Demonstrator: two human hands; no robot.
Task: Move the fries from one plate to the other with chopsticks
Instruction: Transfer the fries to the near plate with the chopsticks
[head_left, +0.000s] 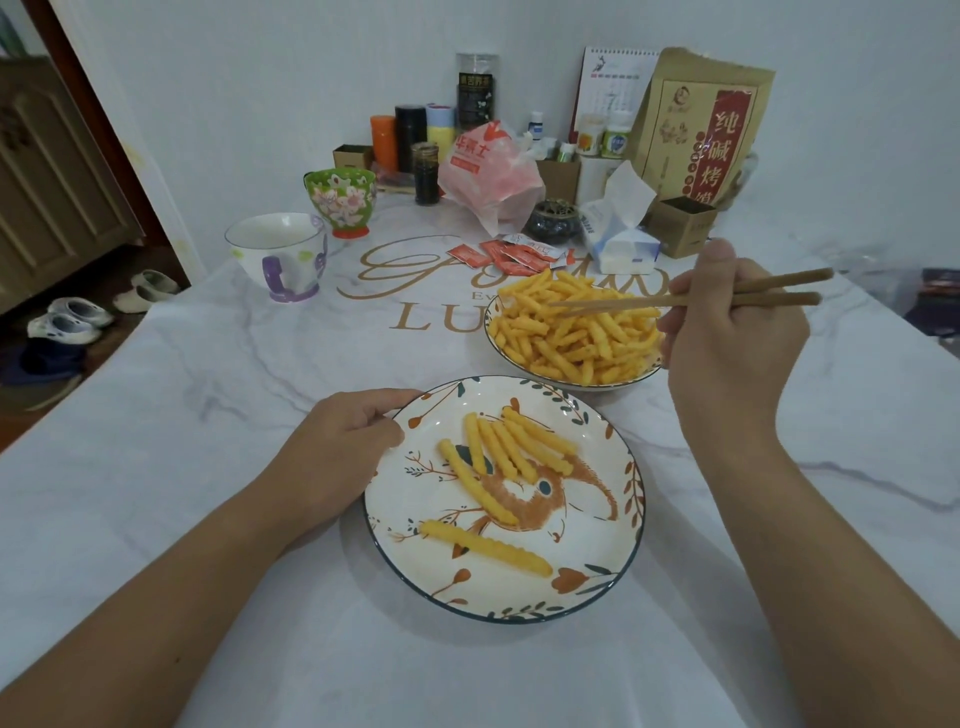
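Left hand (349, 431) grips the rim of the near round floral ceramic plate (597, 597) on the marble-pattern tabletop (208, 519).
Right hand (737, 343) pinches wooden chopsticks (623, 301), tips over the heaped crinkle-cut yellow fries (566, 338) in the far plate (524, 371); several fries already lie on the near plate.

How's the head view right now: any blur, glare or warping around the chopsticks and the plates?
Head view: soft, even light, no glare on the near plate; chopsticks and fries reasonably sharp; wide-angle warping stretches both forearms and bends the table edges.

A marble-patterned table (208, 395) carries two plates (395, 551), cups (275, 254) and packets (514, 254).
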